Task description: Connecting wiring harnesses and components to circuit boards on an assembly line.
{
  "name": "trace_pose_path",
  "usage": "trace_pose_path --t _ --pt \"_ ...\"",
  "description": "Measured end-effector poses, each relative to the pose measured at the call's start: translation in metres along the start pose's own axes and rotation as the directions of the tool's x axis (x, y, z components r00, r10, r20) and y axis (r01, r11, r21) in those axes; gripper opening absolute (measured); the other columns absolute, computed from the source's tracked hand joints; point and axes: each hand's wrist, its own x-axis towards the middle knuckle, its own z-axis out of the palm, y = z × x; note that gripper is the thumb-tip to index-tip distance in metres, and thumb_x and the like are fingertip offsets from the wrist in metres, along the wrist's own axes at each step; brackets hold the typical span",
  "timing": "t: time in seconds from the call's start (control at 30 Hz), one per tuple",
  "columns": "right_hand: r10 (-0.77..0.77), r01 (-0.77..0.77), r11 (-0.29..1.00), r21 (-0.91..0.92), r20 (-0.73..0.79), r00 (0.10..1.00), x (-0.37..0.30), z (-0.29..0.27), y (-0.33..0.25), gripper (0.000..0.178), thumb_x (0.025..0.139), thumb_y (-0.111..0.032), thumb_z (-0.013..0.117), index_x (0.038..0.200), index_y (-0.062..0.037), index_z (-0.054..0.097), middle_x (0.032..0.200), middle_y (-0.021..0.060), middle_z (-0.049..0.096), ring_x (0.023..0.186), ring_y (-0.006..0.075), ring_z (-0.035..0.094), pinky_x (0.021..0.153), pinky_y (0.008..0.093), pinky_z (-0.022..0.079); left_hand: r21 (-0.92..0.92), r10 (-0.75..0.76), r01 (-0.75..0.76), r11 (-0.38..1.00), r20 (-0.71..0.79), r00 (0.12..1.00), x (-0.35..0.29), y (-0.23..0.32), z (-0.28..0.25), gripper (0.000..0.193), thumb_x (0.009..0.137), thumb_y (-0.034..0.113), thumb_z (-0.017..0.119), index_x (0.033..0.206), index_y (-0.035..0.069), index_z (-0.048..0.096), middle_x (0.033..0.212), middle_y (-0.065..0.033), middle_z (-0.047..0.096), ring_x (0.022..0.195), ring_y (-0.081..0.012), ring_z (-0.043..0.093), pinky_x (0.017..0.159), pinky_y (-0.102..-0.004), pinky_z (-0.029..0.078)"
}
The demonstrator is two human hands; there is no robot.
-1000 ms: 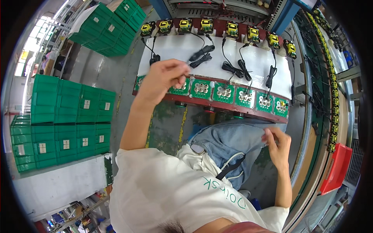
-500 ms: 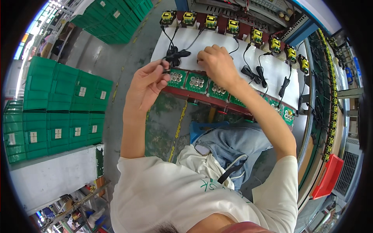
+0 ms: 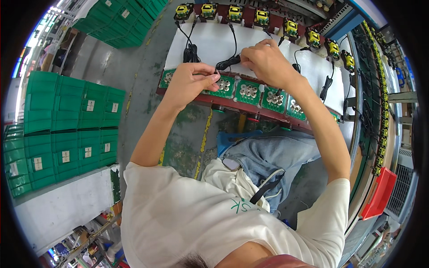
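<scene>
My left hand [image 3: 193,85] is closed in a pinch over the near edge of the fixture, with the dark end of a black cable between thumb and forefinger. That cable's coiled bundle [image 3: 228,63] lies between my hands on the white sheet [image 3: 210,40]. My right hand [image 3: 270,64] sits at the bundle's right end, fingers curled; what they grip, if anything, is hidden. Below the hands runs a row of green circuit boards with round metal contacts [image 3: 248,91]. Another coiled black cable [image 3: 191,53] lies beyond my left hand.
Yellow transformers [image 3: 235,14] line the fixture's far side, several with black cables attached. Stacked green crates [image 3: 67,107] stand at the left. A metal rail [image 3: 356,152] and a red bin [image 3: 379,194] are at the right. A blue stool [image 3: 230,140] shows beneath the fixture.
The view has shifted to the right along the fixture. My left hand has moved right and down to the boards; my right hand has moved right, beside a coiled cable.
</scene>
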Motion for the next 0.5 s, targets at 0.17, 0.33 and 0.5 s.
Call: trace_pose_path --t 0.17,0.33,0.5 --pt "0.113 -0.114 0.993 0.038 0.034 0.993 -0.001 0.000 -0.005 0.016 0.095 -0.019 0.080 0.105 -0.0092 0.071 0.101 0.0056 0.074 0.097 0.0302 0.071 0.106 0.0478 0.045 -0.008 0.085 -0.086 0.996 -0.126 0.988 0.005 0.019 0.003 0.024 0.099 0.001 0.079 0.118 -0.013 0.075 0.100 -0.0166 0.079 0.082 -0.0199 0.078 0.080 -0.0262 0.064" --pt "0.192 -0.189 0.981 0.046 -0.068 0.979 0.009 0.025 0.000 0.017 0.095 -0.019 0.079 0.103 -0.0068 0.071 0.101 0.0083 0.075 0.097 0.0315 0.072 0.098 0.0457 0.050 -0.161 0.229 -0.285 0.945 -0.295 0.927 0.004 0.033 -0.002 0.025 0.099 0.002 0.080 0.118 -0.013 0.074 0.097 -0.0182 0.078 0.079 -0.0198 0.076 0.078 -0.0268 0.063" --pt "0.187 -0.180 0.978 0.105 -0.063 0.980 0.008 0.023 0.008 0.017 0.096 -0.020 0.079 0.101 -0.0047 0.072 0.102 0.0100 0.075 0.096 0.0325 0.072 0.090 0.0436 0.054 -0.011 0.123 -0.125 0.992 -0.105 0.987 0.008 0.014 0.005 0.020 0.100 0.001 0.078 0.115 -0.011 0.075 0.097 -0.0164 0.078 0.078 -0.0187 0.074 0.074 -0.0256 0.061"
